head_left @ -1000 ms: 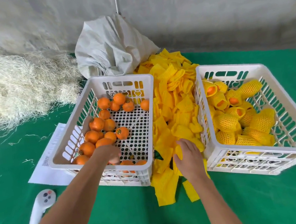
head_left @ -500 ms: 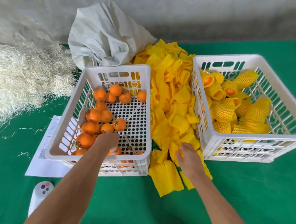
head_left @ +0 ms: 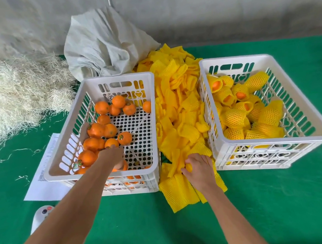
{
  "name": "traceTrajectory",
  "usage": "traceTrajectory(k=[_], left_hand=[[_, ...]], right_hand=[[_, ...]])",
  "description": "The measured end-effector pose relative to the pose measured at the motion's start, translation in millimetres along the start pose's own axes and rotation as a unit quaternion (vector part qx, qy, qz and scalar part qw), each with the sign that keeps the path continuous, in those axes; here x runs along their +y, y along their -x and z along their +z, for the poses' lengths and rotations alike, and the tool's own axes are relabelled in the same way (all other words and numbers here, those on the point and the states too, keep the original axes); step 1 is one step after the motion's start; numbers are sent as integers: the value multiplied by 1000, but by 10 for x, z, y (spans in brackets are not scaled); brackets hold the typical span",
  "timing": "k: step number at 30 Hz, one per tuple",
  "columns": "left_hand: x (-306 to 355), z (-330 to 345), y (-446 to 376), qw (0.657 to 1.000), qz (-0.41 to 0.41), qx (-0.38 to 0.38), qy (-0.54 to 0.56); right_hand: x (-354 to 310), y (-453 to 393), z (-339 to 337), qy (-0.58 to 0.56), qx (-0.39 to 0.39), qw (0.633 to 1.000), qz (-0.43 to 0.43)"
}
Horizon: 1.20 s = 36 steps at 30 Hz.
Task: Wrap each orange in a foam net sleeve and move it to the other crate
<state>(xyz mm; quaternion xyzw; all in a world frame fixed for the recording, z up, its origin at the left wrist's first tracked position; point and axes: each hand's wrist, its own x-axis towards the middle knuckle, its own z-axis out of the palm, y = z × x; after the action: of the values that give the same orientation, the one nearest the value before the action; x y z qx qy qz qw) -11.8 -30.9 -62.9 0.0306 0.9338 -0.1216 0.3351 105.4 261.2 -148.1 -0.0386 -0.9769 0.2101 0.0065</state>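
Head view: both hands were picking up, one for fruit, one for a sleeve.
Left hand (head_left: pixel 113 156) reached into the white slotted plastic crate (head_left: pixel 110 175) of bare round oranges (head_left: pixel 95 130); whether it gripped one I could not tell. Right hand (head_left: pixel 197 167) pinched a yellow foam net sleeve (head_left: pixel 174 168) from the heap between crates on the green tabletop (head_left: pixel 288 197). Next call, by my reading: lift both, slide sleeve over orange, drop it in the right-side white crate (head_left: pixel 307 121).

The scene is evenly lit by bright, diffuse light; only soft shadows are cast under both forearms onto the green cloth (head_left: pixel 268 199). No glare is seen. Straight edges are bowed by wide-angle distortion, and detail is smeared toward the corners beyond the hands.
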Motion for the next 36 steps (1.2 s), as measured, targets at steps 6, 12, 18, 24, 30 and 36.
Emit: traceTrajectory(k=[6,12,18,24,30,36], left_hand=[[-6,-38,54,974,-67,119,180],[245,-280,385,788,0,352,505],[996,-510,924,623,177,375,664],[1438,-424,942,604,318,304,665],[1430,-363,940,607,294,241,698],[1411,-292,915,581,275,298,706]], right_hand=[[-45,-11,-71,-119,77,989,37],[-251,-174,-679,-362,116,918,110],[-584,-236,-1180,-404,214,888,54],[-708,-150,-1283,-423,181,887,28],[-578,-115,-1263,-417,135,899,26],[-522,-126,-1301,-547,85,829,77]])
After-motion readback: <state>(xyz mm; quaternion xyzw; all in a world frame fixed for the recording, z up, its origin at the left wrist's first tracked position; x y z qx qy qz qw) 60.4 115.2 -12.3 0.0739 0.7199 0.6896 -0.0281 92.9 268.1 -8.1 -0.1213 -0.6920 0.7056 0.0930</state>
